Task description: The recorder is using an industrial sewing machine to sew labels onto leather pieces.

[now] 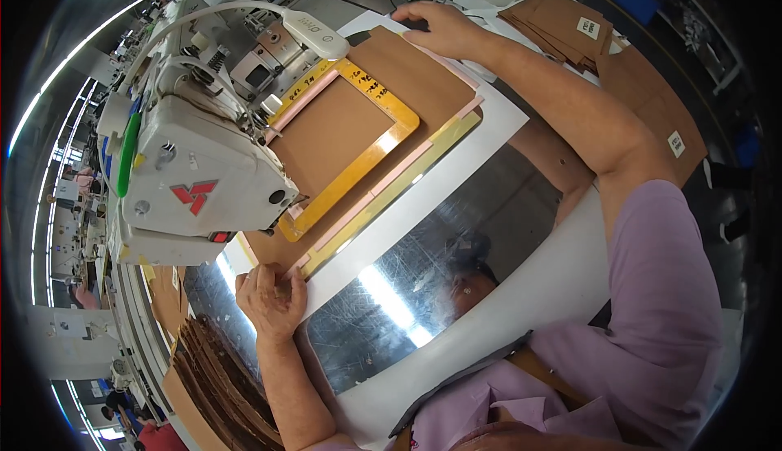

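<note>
A flat sewing template (366, 227) with yellow and pink strips along its near edge lies under the head of a white sewing machine (204, 166). It carries a brown panel (440, 84). Pressed on the panel is a yellow rectangular clamp frame (358, 186) with handwriting on it. My left hand (273, 300) has bent fingers at the template's near-left corner, thumb against the edge. At the far corner, my right hand (448, 31) curls round the edge, its thumb by the panel. Some fingertips of both hands are hidden.
A stack of brown pieces (220, 386) stands at the lower left, beside my left forearm. More brown panels with white labels (554, 27) lie at the far right. A shiny metal plate (432, 264) is set in the white tabletop (489, 337) near me.
</note>
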Motion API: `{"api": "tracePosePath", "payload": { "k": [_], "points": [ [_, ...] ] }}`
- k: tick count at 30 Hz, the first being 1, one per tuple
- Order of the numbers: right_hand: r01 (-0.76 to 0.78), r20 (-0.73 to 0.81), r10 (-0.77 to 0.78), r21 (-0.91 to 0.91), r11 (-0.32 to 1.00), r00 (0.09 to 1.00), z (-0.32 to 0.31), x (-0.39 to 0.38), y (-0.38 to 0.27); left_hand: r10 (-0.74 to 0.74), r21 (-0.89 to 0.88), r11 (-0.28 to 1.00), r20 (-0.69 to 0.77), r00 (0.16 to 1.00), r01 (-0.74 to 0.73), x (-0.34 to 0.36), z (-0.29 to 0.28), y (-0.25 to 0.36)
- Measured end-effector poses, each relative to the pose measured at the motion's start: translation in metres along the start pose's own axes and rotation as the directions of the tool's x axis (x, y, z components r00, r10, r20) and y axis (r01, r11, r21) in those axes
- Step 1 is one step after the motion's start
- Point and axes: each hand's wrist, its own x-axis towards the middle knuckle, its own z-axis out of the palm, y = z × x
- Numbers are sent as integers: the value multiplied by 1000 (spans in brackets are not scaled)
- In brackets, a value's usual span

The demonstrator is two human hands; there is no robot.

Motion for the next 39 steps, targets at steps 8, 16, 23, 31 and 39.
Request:
{"api": "tracePosePath", "payload": {
  "k": [8, 16, 23, 31, 39],
  "points": [
    [393, 339, -286, -307, 867, 896, -46, -163, -40, 54, 20, 998, -38, 998, -53, 4, 4, -1],
    [254, 275, -177, -272, 928, 945, -44, -180, -44, 121, 195, 974, -15, 992, -116, -6, 5, 0],
    [270, 314, -157, -357, 894, 936, -45, -179, -42, -251, 52, 968, 157, 955, 246, -42, 5, 38],
    [245, 302, -148, -315, 917, 942, -43, -172, -44, -341, 150, 926, -61, 938, 346, -45, 2, 49],
    [243, 294, -155, -294, 924, 943, -44, -175, -43, -313, 180, 926, -124, 942, 331, -48, 2, 51]
  ]
}}
